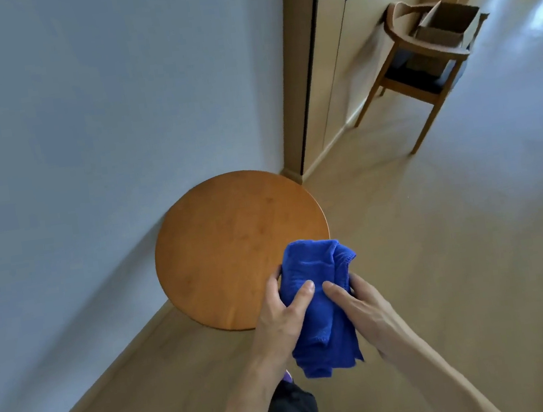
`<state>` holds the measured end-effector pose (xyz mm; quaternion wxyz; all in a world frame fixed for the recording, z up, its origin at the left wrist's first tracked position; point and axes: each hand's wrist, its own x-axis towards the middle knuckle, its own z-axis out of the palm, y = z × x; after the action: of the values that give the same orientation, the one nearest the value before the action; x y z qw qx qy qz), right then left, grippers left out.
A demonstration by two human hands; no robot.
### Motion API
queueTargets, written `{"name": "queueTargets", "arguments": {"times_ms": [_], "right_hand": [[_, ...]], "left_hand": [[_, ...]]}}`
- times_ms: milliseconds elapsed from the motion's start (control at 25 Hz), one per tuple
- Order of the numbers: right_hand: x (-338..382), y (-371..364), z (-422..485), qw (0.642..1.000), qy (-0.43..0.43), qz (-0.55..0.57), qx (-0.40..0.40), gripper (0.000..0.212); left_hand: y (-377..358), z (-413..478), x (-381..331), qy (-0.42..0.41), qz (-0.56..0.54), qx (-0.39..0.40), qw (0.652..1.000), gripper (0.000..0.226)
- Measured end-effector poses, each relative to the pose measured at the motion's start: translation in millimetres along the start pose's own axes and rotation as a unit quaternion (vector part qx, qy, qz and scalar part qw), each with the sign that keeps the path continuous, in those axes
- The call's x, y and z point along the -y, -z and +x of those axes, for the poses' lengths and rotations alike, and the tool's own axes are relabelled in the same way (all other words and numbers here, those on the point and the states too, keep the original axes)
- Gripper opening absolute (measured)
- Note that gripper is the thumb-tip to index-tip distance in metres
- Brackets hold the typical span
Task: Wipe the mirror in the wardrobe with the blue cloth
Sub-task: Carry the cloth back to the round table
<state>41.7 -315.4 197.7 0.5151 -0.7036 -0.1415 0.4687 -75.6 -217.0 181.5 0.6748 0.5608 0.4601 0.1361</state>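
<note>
While left hand (278,319) grips blue cloth (309,265), fingers (277,279) part-hidden.

i had one view only, from the wide-angle camera worn on the person's head. it looked forward and steeply down, so both forearms came in from the bottom edge. the left hand (282,311) and the right hand (363,308), with the blue cloth (317,303) between them, were nearest to the lens, low in the middle. behind them i saw the round wooden table (206,242) from above, the wall (80,127) at left, and the floor (471,214) running away to a chair (423,58) at upper right.
</note>
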Motion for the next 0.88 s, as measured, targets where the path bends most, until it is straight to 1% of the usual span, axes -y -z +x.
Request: {"name": "queueTargets", "arguments": {"times_ms": [120,200,280,560,680,880], "right_hand": [[25.5,-4.4,40.9,0.999,0.000,-0.032,0.015,0.016],[42.5,-11.6,66.0,0.998,0.006,-0.048,0.037,0.017],[54.2,-21.5,85.3,0.996,0.011,-0.058,0.063,0.017],[88.1,-45.7,146.8,0.977,0.011,-0.109,0.180,0.019],[95.5,-43.3,171.5,0.965,0.019,-0.153,0.211,0.019],[124.4,-13.6,222.1,0.929,0.020,-0.217,0.300,0.021]], "left_hand": [[6.9,33.0,-17.9,0.008,-0.023,-0.019,1.000,0.054],[15.5,52.9,-28.1,0.000,-0.021,-0.044,0.999,0.056],[26.2,68.8,-34.0,0.000,-0.017,-0.077,0.997,0.056],[44.1,100.4,-41.9,0.003,-0.032,-0.207,0.978,0.045],[35.6,112.4,-42.5,-0.001,-0.039,-0.270,0.962,0.044],[-11.5,134.4,-64.1,0.024,-0.128,-0.343,0.930,0.053]]}}
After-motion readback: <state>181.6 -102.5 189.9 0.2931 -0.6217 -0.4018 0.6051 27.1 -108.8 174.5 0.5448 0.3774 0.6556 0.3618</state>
